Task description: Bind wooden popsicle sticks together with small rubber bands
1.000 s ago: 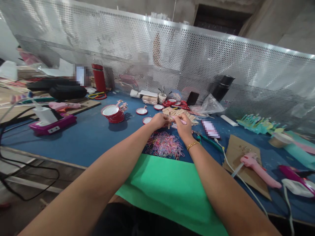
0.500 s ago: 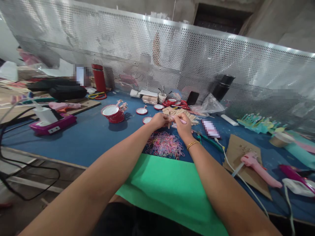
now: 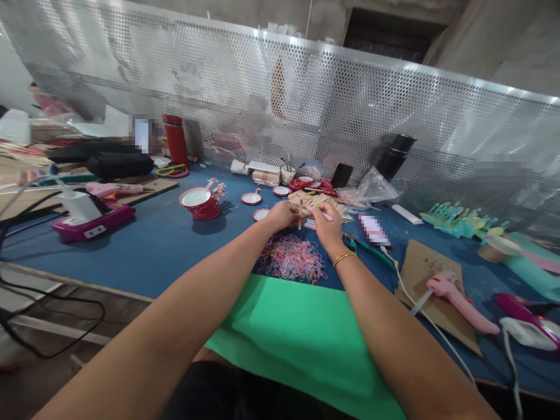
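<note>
My left hand [image 3: 283, 217] is closed, its fingertips pinching a small wooden stick [image 3: 300, 206] that stands upright; a second piece seems to cross it. Close beside it, my right hand [image 3: 329, 226] grips a slim pink pen-like tool [image 3: 326, 216], its tip at the stick. Below both hands lies a loose pile of coloured rubber bands [image 3: 294, 260]. Flat wooden sticks [image 3: 321, 200] are heaped just behind the right hand. A white disc with a red rim [image 3: 261, 215] is partly hidden by my left hand.
Left of my hands stands a stack of red-rimmed discs [image 3: 200, 202]. To the right lie pliers [image 3: 375, 252], a phone [image 3: 374, 228] with a white cable, and a pink glue gun [image 3: 461, 300] on cardboard. Green cloth [image 3: 301, 326] covers the front edge; a perforated metal screen [image 3: 219, 87] stands behind.
Both hands stay in nearly the same place, still holding the stick and the pink tool. The whole view shifts very slightly.
</note>
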A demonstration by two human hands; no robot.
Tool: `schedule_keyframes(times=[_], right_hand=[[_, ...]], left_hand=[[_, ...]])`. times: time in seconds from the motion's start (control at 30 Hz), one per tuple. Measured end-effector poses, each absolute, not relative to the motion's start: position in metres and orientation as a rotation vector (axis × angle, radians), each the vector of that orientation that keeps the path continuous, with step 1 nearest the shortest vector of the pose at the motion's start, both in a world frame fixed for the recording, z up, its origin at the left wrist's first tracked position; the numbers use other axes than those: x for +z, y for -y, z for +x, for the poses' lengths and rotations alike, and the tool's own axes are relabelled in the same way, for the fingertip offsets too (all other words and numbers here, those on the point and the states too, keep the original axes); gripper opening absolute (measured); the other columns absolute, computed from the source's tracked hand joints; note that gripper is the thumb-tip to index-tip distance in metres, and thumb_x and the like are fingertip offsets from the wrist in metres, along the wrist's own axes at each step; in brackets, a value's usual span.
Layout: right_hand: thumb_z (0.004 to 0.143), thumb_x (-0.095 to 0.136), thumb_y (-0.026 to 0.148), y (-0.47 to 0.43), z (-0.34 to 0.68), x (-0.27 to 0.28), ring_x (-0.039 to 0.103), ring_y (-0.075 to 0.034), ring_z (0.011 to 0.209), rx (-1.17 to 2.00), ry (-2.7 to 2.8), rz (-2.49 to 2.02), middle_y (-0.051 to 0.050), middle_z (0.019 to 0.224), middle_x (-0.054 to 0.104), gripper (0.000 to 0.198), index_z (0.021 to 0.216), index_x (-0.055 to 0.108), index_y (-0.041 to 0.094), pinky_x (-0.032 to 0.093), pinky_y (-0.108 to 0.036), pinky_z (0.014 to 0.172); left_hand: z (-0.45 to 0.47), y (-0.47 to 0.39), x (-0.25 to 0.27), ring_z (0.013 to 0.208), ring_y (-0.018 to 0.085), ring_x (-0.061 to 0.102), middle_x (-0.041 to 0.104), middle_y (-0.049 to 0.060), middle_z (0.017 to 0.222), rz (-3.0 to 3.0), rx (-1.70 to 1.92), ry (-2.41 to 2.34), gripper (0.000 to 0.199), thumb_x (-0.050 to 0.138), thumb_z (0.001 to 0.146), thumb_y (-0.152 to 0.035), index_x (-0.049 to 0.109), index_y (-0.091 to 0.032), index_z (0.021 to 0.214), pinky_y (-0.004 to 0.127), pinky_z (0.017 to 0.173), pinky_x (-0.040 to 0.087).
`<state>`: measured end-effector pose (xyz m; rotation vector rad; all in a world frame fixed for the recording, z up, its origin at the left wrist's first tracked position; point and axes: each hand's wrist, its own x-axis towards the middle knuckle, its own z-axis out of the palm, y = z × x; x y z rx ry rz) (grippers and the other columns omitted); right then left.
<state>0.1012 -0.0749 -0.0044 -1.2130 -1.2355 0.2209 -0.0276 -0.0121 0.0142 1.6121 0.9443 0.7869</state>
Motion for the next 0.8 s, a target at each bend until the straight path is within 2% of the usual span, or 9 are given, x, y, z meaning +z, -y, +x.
schedule_keyframes(times=[0.17, 0.3, 0.53, 0.7, 0.8], right_hand=[[0.081, 0.053, 0.036, 0.0758, 0.0992, -0.0042, 0.055, -0.016, 0.072, 0.223, 1.296, -1.204, 0.001, 0.072, 0.063, 0.018, 0.072, 0.059, 0.021, 0.044, -0.029, 0.074], [0.080, 0.054, 0.035, 0.0744, 0.1020, -0.0064, 0.055, -0.017, 0.073, 0.219, 1.228, -1.229, 0.002, 0.071, 0.063, 0.017, 0.073, 0.060, 0.021, 0.043, -0.030, 0.072], [0.081, 0.052, 0.035, 0.0774, 0.0990, -0.0021, 0.055, -0.016, 0.071, 0.223, 1.292, -1.207, 0.001, 0.071, 0.063, 0.018, 0.070, 0.058, 0.021, 0.043, -0.030, 0.072], [0.079, 0.055, 0.036, 0.0747, 0.1014, -0.0046, 0.057, -0.017, 0.072, 0.234, 1.222, -1.208, 0.001, 0.071, 0.064, 0.017, 0.071, 0.057, 0.022, 0.044, -0.030, 0.071], [0.080, 0.053, 0.037, 0.0741, 0.1003, -0.0054, 0.056, -0.016, 0.072, 0.218, 1.270, -1.198, 0.001, 0.071, 0.064, 0.018, 0.071, 0.057, 0.022, 0.044, -0.030, 0.073]], left_hand=[[-0.0281, 0.0119, 0.0140, 0.041, 0.006, 0.047, 0.056, -0.001, 0.046, 1.641, 0.789, -0.950, 0.025, 0.079, 0.065, -0.021, 0.061, -0.010, 0.052, 0.017, 0.044, 0.039], [-0.0273, 0.0096, 0.0118, 0.045, 0.007, 0.051, 0.059, -0.001, 0.049, 1.612, 0.787, -0.942, 0.020, 0.079, 0.064, -0.020, 0.063, -0.010, 0.057, 0.017, 0.046, 0.041], [-0.0279, 0.0091, 0.0110, 0.043, 0.006, 0.047, 0.056, -0.001, 0.047, 1.660, 0.787, -0.954, 0.030, 0.082, 0.060, -0.031, 0.061, -0.011, 0.053, 0.017, 0.042, 0.038], [-0.0280, 0.0115, 0.0134, 0.044, 0.006, 0.048, 0.058, -0.001, 0.049, 1.635, 0.792, -0.911, 0.026, 0.082, 0.060, -0.026, 0.062, -0.011, 0.054, 0.017, 0.044, 0.040], [-0.0281, 0.0138, 0.0157, 0.042, 0.006, 0.046, 0.056, -0.001, 0.045, 1.650, 0.785, -0.937, 0.029, 0.082, 0.061, -0.026, 0.059, -0.011, 0.050, 0.017, 0.043, 0.039]])
